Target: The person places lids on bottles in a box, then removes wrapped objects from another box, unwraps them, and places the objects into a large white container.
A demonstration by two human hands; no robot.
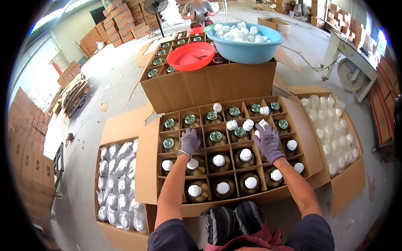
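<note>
In the divided carton point(234, 205) before me stand round bottles, some with white caps point(223, 188), others with bare green-tinted tops point(215, 136). My left hand point(189, 143), in a grey-purple glove, reaches into the second row from the back, fingers bent down over a compartment; the bottle top there is hidden. My right hand point(268, 144), gloved alike, is closed around a white cap point(256, 133) in the same row, partly covered by the fingers. Loose white caps point(248, 124) lie among the bottle tops and dividers just left of and beyond it.
Behind stands another bottle carton point(209, 85), carrying a red basin point(190, 56) and a blue tub point(247, 50) of white caps. Open cartons of wrapped bottles flank me left point(121, 184) and right point(333, 129). A person point(199, 11) works at the far end.
</note>
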